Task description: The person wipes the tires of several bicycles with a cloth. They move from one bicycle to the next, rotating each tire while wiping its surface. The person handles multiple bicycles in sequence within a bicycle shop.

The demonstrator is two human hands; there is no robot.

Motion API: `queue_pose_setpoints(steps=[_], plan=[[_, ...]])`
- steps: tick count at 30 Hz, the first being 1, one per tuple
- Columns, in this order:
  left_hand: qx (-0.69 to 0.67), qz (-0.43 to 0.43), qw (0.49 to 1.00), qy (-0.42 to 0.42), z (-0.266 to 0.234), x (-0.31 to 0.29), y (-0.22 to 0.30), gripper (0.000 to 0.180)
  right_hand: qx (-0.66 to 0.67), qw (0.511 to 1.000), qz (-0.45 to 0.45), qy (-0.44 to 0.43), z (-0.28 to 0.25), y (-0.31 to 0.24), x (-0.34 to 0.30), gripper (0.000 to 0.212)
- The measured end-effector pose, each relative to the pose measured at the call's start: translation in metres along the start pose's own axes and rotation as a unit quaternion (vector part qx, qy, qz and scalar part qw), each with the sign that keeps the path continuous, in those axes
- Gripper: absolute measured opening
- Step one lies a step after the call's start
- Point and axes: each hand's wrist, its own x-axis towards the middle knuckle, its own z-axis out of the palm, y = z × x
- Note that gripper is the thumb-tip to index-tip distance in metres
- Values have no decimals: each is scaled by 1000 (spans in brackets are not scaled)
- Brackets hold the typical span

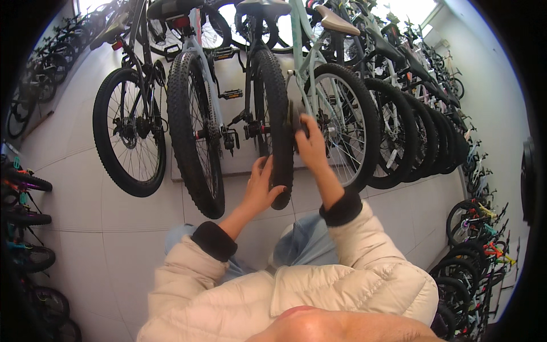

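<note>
Pale floor (137, 239) lies beneath parked bikes (179, 114): the left hand (260, 185), fingers apart, should steady the tyre (280, 125) while the right hand (311, 145), clamped on a dark tool (294, 117), strokes lightly.

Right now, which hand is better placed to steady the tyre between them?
Probably the left hand: its thumb lies across the tyre, low down, while the right hand grips a dark, blurred object.
</note>
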Motion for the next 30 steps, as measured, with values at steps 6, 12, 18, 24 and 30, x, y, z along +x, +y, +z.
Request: queue_pose_setpoints(steps=[6, 12, 18, 24, 30], plan=[[-14, -24, 999, -26, 0, 2, -2, 88, 127, 981, 148, -8, -3, 12, -111, 16], [-40, -20, 998, -32, 1, 1, -7, 91, 199, 953, 228, -18, -2, 24, -159, 13], [-81, -44, 995, -35, 2, -2, -1, 92, 228, 931, 282, 33, 12, 54, -180, 21], [-121, -67, 989, -48, 5, -4, -5, 90, 190, 913, 361, 4, 22, 98, -186, 34], [-113, -70, 989, -56, 10, -1, -20, 86, 150, 900, 403, -72, 16, 102, -166, 29]])
